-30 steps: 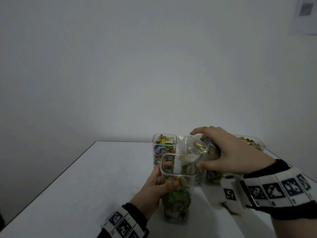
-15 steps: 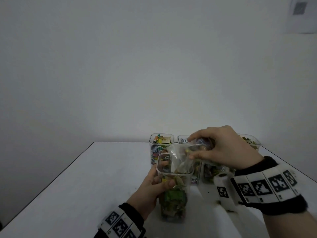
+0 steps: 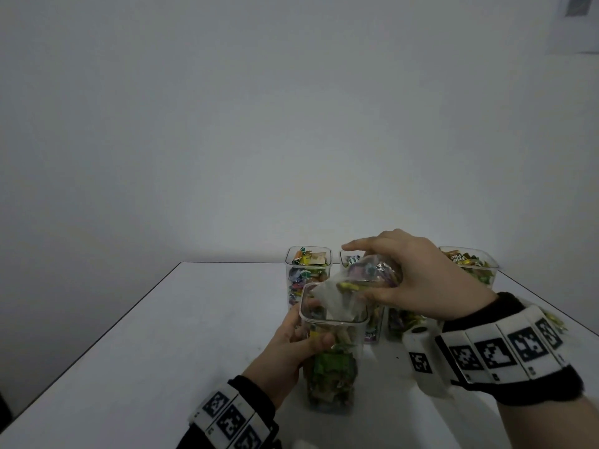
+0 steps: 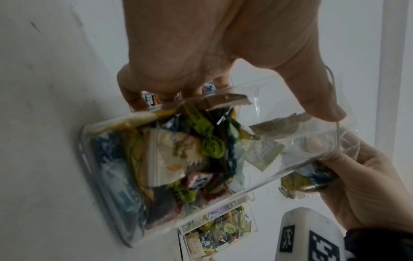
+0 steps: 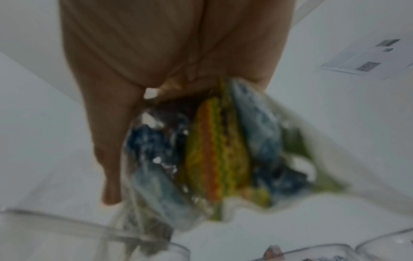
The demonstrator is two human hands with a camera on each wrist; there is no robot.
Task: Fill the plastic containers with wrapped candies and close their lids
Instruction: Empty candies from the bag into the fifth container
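At lower centre, the left hand clasped the container steady on the surface while the right hand's fingers squeezed a tilted candy bag over its mouth.

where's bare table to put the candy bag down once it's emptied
The widest bare stretch of table runs from its left edge to the left hand gripping the near container. A smaller patch lies in front of that container, under the right hand holding the bag. The far right is crowded: filled containers in a row, loose candies beside them.
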